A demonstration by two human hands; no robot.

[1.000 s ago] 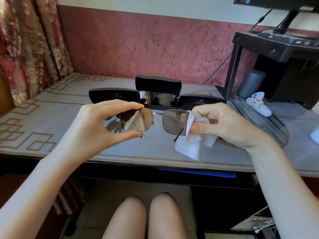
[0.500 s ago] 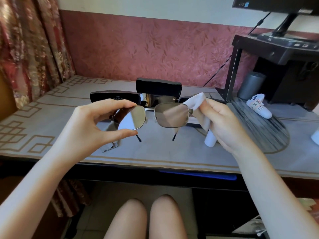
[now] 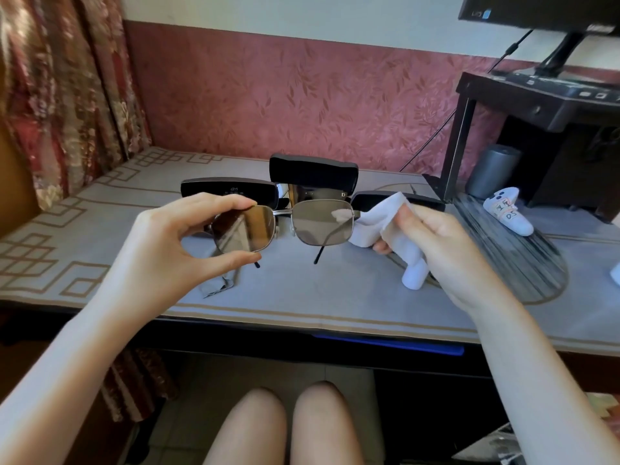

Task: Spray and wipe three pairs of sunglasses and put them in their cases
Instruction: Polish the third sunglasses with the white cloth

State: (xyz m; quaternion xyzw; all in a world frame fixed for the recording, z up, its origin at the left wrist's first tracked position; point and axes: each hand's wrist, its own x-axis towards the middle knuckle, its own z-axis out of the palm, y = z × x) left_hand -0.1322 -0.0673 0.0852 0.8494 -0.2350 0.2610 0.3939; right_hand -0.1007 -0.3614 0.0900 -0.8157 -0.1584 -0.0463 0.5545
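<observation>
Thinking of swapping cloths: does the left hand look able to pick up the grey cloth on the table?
Probably not yet: the left hand pinches the sunglasses by one lens rim, so it is occupied. The grey cloth lies on the table just below it, nothing on it, so reach itself looks fine.

Home rm: curtain (image 3: 60, 95), wallpaper (image 3: 302, 95).

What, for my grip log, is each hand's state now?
Left hand: pinches the sunglasses by one lens.
Right hand: grips the cloth.
</observation>
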